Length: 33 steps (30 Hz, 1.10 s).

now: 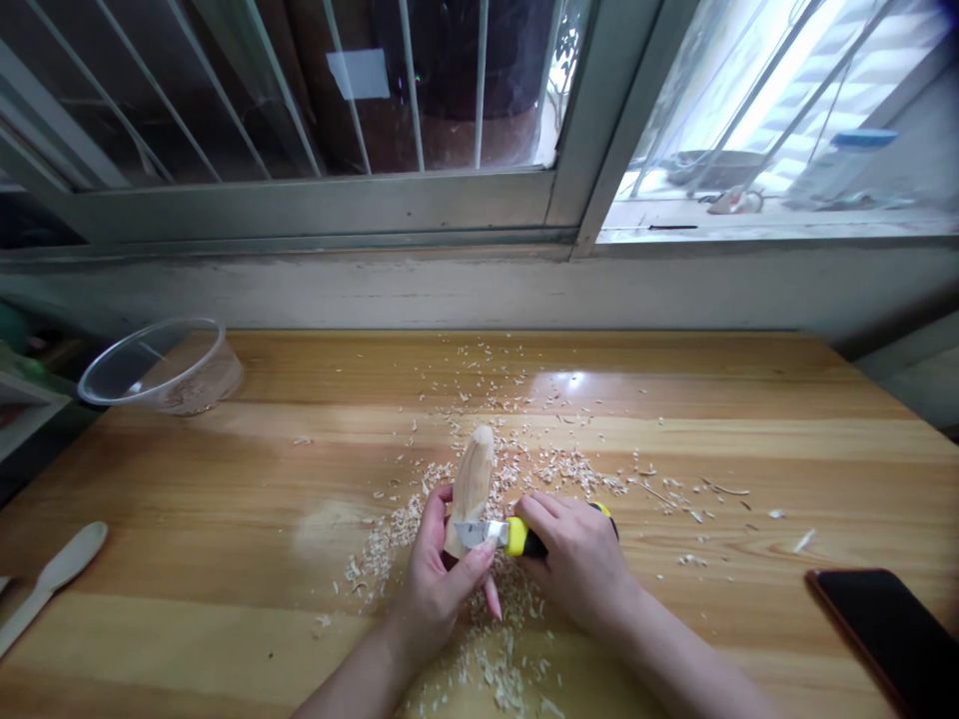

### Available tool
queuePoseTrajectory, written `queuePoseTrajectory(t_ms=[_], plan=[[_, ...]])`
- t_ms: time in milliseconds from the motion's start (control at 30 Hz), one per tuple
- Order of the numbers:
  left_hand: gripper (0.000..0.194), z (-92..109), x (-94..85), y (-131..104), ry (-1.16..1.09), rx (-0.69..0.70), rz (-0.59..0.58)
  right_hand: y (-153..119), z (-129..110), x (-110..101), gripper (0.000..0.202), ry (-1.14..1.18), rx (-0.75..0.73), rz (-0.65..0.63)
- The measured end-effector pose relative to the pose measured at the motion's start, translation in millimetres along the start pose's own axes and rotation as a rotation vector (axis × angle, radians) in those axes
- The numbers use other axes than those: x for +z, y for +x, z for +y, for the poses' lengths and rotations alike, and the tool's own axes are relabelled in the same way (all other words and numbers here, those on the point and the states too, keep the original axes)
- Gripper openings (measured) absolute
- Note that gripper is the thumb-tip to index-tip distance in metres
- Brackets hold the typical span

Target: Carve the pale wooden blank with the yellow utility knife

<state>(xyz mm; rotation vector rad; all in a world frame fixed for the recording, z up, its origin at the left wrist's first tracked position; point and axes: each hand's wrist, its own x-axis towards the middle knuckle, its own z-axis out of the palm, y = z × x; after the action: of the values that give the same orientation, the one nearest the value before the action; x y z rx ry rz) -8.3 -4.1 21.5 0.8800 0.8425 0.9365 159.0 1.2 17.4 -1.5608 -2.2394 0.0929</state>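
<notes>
A pale piece of carved wood with a rounded upper end stands tilted in my left hand, whose fingers wrap its lower part. The left thumb rests against the metal blade. My right hand is closed around a yellow and black utility knife. Its short blade lies across the lower face of the wood, touching it. Wood shavings are scattered under and around both hands. The wood's bottom end is partly hidden by the blade and fingers.
A clear plastic bowl stands at the table's back left. A wooden spoon lies at the left edge, and a dark phone at the right. Behind the wooden table are a wall and a barred window.
</notes>
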Motion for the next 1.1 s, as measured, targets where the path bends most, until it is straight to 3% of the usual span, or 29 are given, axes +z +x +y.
queuePoseTrajectory(t_ms=[367,700,1100], plan=[[0.054,0.7,1.4,-1.2,-0.032,0.015,0.028,-2.9,4.9,0.6,0.011,0.070,-0.009,-0.106],[0.042,0.6,-1.1,0.6,-0.028,0.024,-0.064,-1.3,-0.2,0.4,0.014,0.026,-0.007,-0.031],[0.045,-5.6,-1.8,0.6,-0.056,0.076,-0.044,-0.4,1.8,-3.4,0.012,0.061,-0.027,-0.089]])
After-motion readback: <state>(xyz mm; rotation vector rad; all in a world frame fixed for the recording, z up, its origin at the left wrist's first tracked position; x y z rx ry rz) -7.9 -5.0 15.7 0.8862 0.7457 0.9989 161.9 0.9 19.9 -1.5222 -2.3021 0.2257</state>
